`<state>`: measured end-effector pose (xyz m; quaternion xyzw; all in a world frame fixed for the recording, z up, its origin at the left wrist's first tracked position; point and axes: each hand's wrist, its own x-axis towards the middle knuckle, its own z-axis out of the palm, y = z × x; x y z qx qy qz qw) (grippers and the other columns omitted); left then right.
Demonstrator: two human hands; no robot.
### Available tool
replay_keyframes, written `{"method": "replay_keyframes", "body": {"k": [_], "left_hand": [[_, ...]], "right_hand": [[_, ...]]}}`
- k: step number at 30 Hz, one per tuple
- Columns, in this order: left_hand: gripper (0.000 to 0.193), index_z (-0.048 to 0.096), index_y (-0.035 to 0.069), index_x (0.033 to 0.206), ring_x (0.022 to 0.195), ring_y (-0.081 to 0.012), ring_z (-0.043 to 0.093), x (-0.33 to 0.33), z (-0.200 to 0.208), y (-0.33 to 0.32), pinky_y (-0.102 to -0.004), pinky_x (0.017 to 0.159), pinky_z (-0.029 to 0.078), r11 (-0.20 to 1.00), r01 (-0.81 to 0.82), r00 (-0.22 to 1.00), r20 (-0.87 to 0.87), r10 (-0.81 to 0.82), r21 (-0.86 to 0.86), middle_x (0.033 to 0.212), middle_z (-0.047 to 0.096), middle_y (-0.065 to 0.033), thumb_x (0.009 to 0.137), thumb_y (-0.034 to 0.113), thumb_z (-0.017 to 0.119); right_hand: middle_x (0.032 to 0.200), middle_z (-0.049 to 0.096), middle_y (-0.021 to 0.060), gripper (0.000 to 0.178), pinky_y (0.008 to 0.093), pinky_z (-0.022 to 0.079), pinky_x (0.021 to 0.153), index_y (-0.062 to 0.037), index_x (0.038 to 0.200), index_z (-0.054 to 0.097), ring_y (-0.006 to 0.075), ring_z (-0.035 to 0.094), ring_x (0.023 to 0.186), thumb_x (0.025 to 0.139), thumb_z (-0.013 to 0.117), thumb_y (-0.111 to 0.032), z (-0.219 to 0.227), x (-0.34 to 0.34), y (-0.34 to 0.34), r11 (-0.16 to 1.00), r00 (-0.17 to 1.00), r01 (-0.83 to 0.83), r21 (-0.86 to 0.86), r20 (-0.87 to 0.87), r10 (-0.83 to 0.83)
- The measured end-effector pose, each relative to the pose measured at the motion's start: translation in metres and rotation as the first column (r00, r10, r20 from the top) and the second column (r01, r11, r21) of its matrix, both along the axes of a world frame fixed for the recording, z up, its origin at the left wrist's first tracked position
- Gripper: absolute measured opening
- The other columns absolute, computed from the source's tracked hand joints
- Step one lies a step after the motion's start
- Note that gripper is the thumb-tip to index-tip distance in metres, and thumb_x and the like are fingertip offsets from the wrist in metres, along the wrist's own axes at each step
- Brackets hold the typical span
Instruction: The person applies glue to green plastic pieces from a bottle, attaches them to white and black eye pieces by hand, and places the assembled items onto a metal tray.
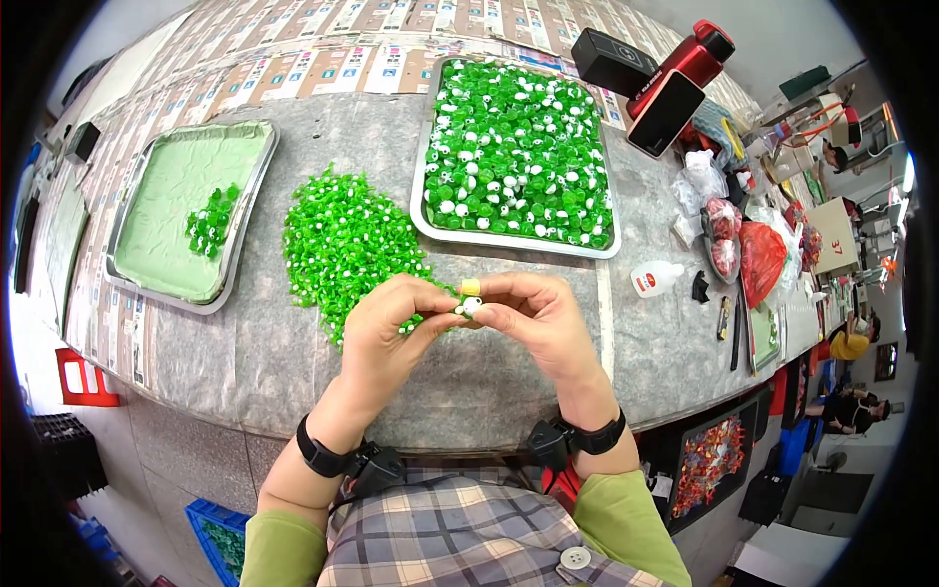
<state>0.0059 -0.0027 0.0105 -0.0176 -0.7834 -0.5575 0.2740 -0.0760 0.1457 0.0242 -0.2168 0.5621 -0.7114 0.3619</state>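
Green and white, the small plastic piece (470,306) sits right between my two hands, pinched at the fingertips just above the near edge of the grey table (489,391). My left hand (391,328) is curled nearly closed, thumb and forefinger pressed on the piece from the left, with the other fingers folded under. My right hand (533,318) meets it from the other side, fingers likewise drawn together on the same piece, and its forefinger wears a yellow fingertip cover (470,287) just above the piece. The piece is too small for me to tell its long axis or which way it points; only a white rounded end shows between the fingertips. Just beyond my left hand lies a loose heap of green pieces (347,240) on the table, touching nothing else. Farther off stands a metal tray full of green and white pieces (515,157), and well to the left a second tray with a pale green liner (176,210) holding a small cluster.
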Motion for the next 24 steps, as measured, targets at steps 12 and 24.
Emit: {"method": "replay_keyframes", "body": {"k": [12, 24], "left_hand": [[0.01, 0.058, 0.002, 0.075, 0.063, -0.0123, 0.055, -0.002, -0.006, -0.004, -0.0231, 0.055, 0.044, 0.992, -0.021, 0.983, 0.186, -0.003, 0.123, 0.07, 0.057, -0.005, 0.068, 0.0, 0.063], [0.02, 0.06, 0.001, 0.086, 0.059, -0.005, 0.045, 0.054, -0.032, -0.223, -0.0197, 0.052, 0.035, 0.59, -0.649, 0.551, 0.239, 0.8, -0.48, 0.066, 0.054, 0.0001, 0.075, 0.017, 0.06]], "right_hand": [[0.082, 0.061, 0.0101, 0.02, 0.0226, 0.047, 0.066, 0.0027, 0.095, 0.056, 0.0136, 0.059, 0.073, 0.077, 0.056, -0.004, -0.01, -0.008, -0.006, 0.998, 0.999, 0.003, 0.064, 0.04, -0.005], [0.069, 0.056, 0.0081, 0.014, 0.0305, 0.041, 0.057, -0.0026, 0.079, 0.055, 0.0196, 0.053, 0.062, 0.069, 0.06, -0.011, -0.019, -0.018, 0.005, 0.804, 0.688, 0.271, 0.529, -0.691, 0.223]]}}
